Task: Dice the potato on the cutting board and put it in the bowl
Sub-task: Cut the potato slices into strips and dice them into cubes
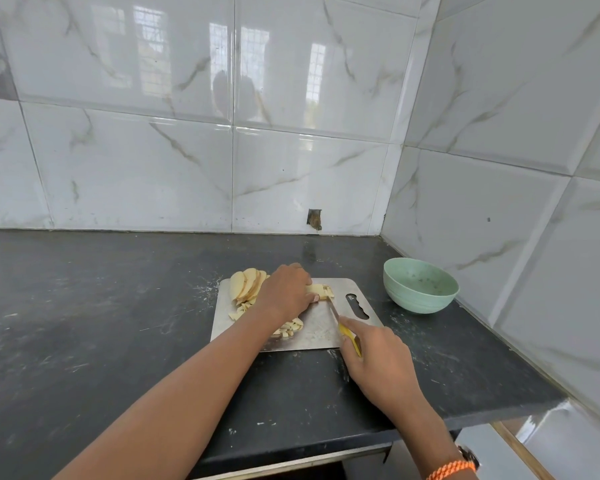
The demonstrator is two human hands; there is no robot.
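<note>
Bright, even daylight fills the kitchen scene. The glossy white wall tiles [291,98] act almost like mirrors: pale reflections of barred windows show across the upper tiles, which places the light source behind the camera. A dim, blurred reflection of a figure sits among them. The dark tabletop [84,323] is matte, with only a soft sheen. Shadows are faint and soft-edged. The metal cutting board [312,327] shows a dull grey glare. The wide-angle lens bends straight lines: tile joints bow, and the right-hand wall leans outward. Focus is fairly sharp in the centre; the corners are slightly smeared and softer.
</note>
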